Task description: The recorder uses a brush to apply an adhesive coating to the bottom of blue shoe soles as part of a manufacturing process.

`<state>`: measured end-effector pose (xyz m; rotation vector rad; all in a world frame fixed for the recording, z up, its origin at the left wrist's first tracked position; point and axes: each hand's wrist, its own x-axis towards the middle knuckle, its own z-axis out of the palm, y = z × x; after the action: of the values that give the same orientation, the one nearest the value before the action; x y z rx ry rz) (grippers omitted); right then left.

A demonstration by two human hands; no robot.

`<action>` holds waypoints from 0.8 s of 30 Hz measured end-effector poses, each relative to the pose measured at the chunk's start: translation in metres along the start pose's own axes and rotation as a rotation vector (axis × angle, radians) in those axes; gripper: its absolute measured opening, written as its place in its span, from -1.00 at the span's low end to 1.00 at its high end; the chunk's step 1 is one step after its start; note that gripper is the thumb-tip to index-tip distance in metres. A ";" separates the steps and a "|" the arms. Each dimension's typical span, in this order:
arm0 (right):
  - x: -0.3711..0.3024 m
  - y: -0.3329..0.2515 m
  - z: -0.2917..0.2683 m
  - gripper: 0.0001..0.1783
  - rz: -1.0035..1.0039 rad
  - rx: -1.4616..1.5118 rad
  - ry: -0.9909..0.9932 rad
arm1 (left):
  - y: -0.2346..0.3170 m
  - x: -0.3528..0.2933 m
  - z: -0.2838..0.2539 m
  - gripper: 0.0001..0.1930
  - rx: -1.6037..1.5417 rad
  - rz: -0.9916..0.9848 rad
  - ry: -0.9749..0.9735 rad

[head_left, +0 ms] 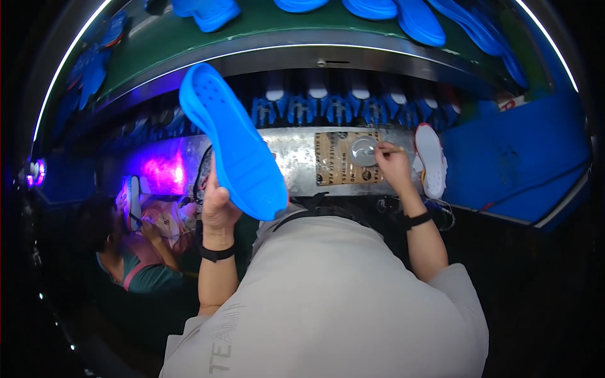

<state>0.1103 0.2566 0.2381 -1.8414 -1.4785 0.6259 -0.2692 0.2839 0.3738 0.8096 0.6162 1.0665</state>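
A bright blue shoe sole is held up at a slant in my left hand, with the fingers behind it and the thumb along its edge. Small holes dot its upper end. My right hand is closed in a pinch beside a round, shallow dish; what the fingers hold is too small to make out. Under the dish lies a brown printed sheet on the metal bench. To the right of this hand rests a shoe with its white underside up.
Beyond the bench runs a row of blue-and-white clamp-like fixtures. Above it, a green conveyor belt carries several blue soles. A blue panel stands at the right. Another person works at the left under purple light.
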 end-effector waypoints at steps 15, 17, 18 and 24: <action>0.020 -0.209 -0.042 -0.84 -0.308 0.567 -0.158 | 0.001 -0.007 0.025 0.23 -0.004 -0.062 -0.090; 0.029 -0.222 -0.034 -0.85 -0.385 0.585 -0.149 | 0.000 -0.010 0.027 0.24 -0.006 -0.068 -0.104; 0.032 -0.225 -0.031 -0.85 -0.387 0.583 -0.149 | 0.000 -0.011 0.028 0.25 -0.005 -0.077 -0.114; 0.032 -0.227 -0.027 -0.87 -0.575 0.406 -0.099 | 0.004 -0.015 0.033 0.25 0.037 -0.060 -0.099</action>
<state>-0.0074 0.3088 0.4296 -1.0254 -1.6949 0.6687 -0.2512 0.2616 0.3972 0.8664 0.5742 0.9572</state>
